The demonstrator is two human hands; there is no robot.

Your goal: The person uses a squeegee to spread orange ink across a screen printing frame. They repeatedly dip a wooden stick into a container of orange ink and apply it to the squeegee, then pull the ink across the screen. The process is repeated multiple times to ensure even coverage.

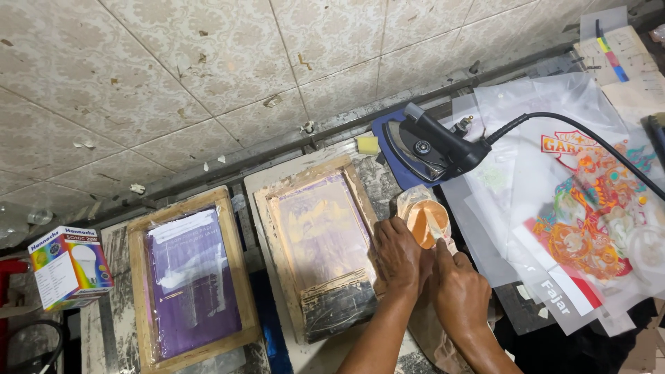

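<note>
While both hands meet near the middle of a stained work table, the left hand lies palm down with its fingers together on the right edge of a wooden printing frame, holding nothing. The right hand is just beside it, touching it, with the fingers curled and the forefinger stretched up to a small round tub of orange paste; whether it grips anything cannot be told. The tub sits on crumpled plastic between the frame and a stack of clear printed sheets with a colourful design in red and orange. The frame's mesh is purple and smeared with pale ink, with a dark band at its near end. A second wooden frame with a purple mesh lies to the left, well apart from the hands. Behind the tub a black clothes iron rests on a blue pad, its cord trailing right. A light bulb box stands at far left on the tiled floor.
</note>
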